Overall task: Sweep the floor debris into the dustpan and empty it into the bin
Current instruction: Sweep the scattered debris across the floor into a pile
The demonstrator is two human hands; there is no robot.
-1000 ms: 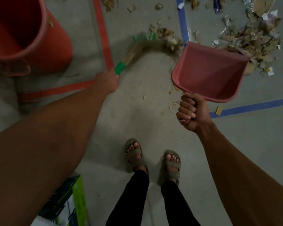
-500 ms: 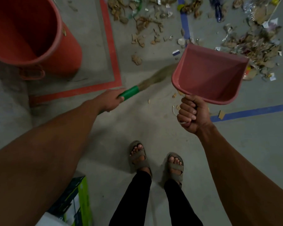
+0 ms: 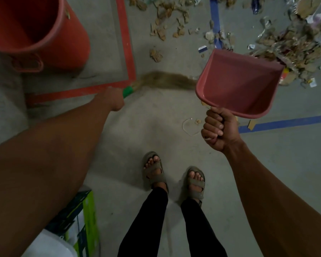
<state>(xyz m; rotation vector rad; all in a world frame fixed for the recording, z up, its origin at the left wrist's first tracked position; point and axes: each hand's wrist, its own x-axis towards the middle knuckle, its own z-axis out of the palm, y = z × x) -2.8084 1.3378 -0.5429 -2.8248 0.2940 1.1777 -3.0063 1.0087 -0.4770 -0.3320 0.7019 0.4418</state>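
Debris (image 3: 295, 43): still scattered beyond pan — none gathered
Broom (image 3: 167, 81): swung right, bristles now at pan edge
Pan (image 3: 237, 84): empty, held off floor
Left hand (image 3: 112, 100): gripping broom
Right hand (image 3: 216, 128): fist round pan handle

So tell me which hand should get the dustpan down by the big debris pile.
Right. The right hand already grips the dustpan, beside that pile; the left hand holds the broom.

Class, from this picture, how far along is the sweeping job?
Done: nothing; the dustpan looks empty. In hand: left hand grips the broom, right hand holds the dustpan off the floor. Left: sweeping up the debris, then emptying into the bin.
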